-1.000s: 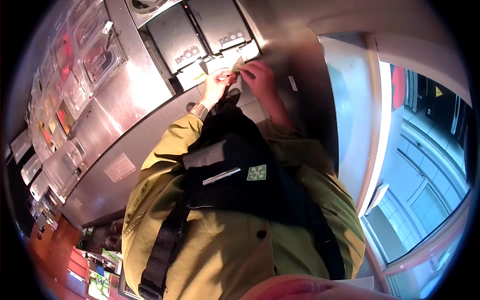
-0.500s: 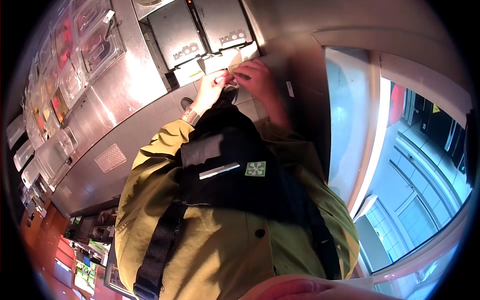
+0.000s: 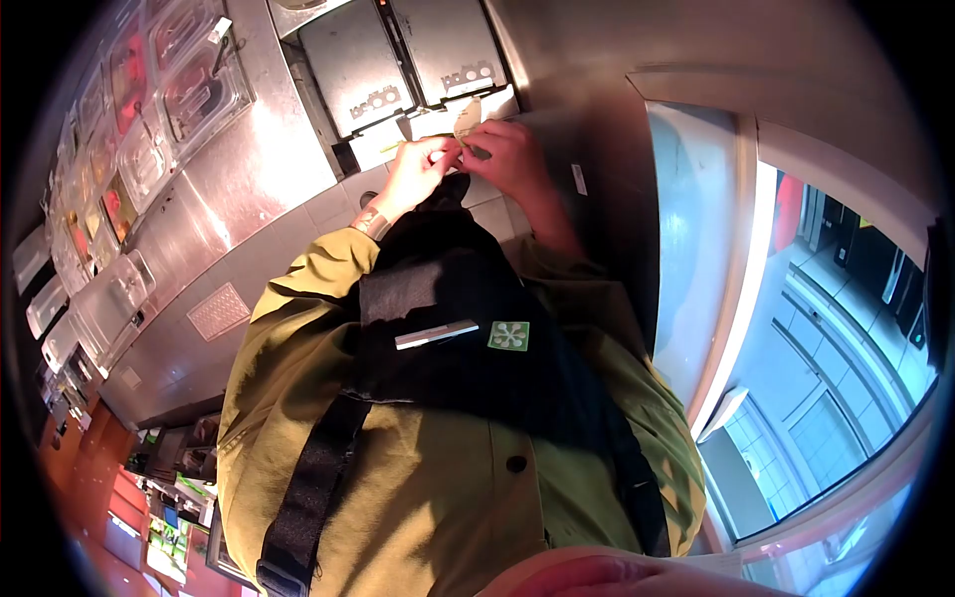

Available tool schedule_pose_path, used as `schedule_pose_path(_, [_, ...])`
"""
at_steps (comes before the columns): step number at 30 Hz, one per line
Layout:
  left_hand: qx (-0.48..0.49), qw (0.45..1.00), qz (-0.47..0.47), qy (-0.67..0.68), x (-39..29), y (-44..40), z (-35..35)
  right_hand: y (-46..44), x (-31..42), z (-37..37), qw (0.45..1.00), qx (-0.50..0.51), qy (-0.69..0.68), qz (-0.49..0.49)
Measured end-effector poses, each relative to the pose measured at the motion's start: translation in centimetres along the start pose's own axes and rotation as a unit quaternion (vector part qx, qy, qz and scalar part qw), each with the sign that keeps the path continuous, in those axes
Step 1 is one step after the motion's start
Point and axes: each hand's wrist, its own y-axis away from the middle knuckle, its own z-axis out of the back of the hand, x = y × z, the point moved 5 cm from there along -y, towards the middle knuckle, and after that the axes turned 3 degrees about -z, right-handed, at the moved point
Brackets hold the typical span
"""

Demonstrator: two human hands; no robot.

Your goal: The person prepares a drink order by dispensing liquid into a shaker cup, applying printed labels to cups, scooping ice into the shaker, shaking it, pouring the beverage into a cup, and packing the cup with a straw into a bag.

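My left hand point(image 3: 416, 171) and my right hand point(image 3: 509, 159) meet in front of my body, fingertips pinched close together. A small yellow-green bit shows between them, too small to name. Just above the right fingertips stands a tan, paper-like piece point(image 3: 467, 116); I cannot tell whether the fingers touch it. Beyond the hands are two dark flat metal panels point(image 3: 353, 65) with cut-out brackets at their lower ends. Pale sheets or strips point(image 3: 435, 121) lie along the near edge of these panels. What the left fingers hold is hidden.
A steel counter point(image 3: 244, 129) on the left carries clear lidded containers point(image 3: 204, 95) of food. Dark shoes point(image 3: 453, 187) stand on the tiled floor, where a drain grate point(image 3: 219, 310) shows. To the right are a steel wall and a lit glass-fronted opening point(image 3: 826, 378).
Both hands stay together at nearly the same spot, their fingers shifting slightly. The tan piece shows a little more upright above the right fingertips. My left forearm has moved slightly left.
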Motion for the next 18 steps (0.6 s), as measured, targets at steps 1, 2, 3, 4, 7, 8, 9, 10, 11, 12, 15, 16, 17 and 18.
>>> schedule_pose_path(1, [0.000,1.000,0.006,-0.001,0.4,-0.1,0.0,0.0,0.0,-0.1,1.000,0.000,0.009,0.003])
schedule_pose_path(2, [0.001,1.000,0.012,-0.002,1.0,-0.2,0.0,0.0,0.0,-0.3,1.000,0.000,0.018,0.007])
schedule_pose_path(3, [0.001,1.000,0.018,-0.003,1.2,-0.3,0.1,0.0,-0.3,-0.6,1.000,-0.010,0.006,-0.003])
schedule_pose_path(4, [0.002,1.000,0.014,0.006,1.3,-0.3,0.2,0.1,-0.6,-1.0,1.000,-0.021,-0.006,-0.013])
schedule_pose_path(7, [-0.007,0.997,0.019,0.069,1.6,-0.6,0.3,0.0,-1.5,-1.1,0.992,-0.042,-0.048,-0.106])
schedule_pose_path(8, [-0.015,0.993,0.033,0.112,2.4,-0.6,0.2,-0.1,-1.7,-1.1,0.986,-0.050,-0.063,-0.146])
schedule_pose_path(9, [-0.023,0.987,0.046,0.154,3.7,-0.7,0.1,-0.3,-1.9,-0.5,0.979,-0.089,-0.056,-0.175])
schedule_pose_path(10, [-0.009,0.981,0.044,0.187,6.9,-0.9,-0.5,-0.7,-2.3,0.2,0.970,-0.131,-0.051,-0.200])
schedule_pose_path(11, [-0.008,0.987,0.062,0.146,6.5,-0.8,-0.5,-1.4,-2.7,0.8,0.958,-0.177,-0.046,-0.219])
schedule_pose_path(12, [-0.023,0.946,0.098,0.308,9.7,-0.7,-1.4,-1.9,-2.7,1.0,0.957,-0.199,-0.006,-0.209])
schedule_pose_path(15, [0.010,0.975,0.089,0.202,10.2,-0.5,-1.3,-4.2,0.4,3.3,0.939,-0.277,0.086,-0.185])
schedule_pose_path(16, [0.080,0.993,0.074,0.033,6.8,0.0,0.2,-5.0,1.6,4.5,0.930,-0.304,0.100,-0.179])
schedule_pose_path(17, [0.144,0.989,0.029,0.000,6.4,0.2,0.6,-5.8,2.8,5.8,0.921,-0.330,0.114,-0.172])
schedule_pose_path(18, [0.203,0.979,-0.020,-0.028,6.1,0.5,1.1,-6.4,4.2,7.0,0.915,-0.366,0.067,-0.158])
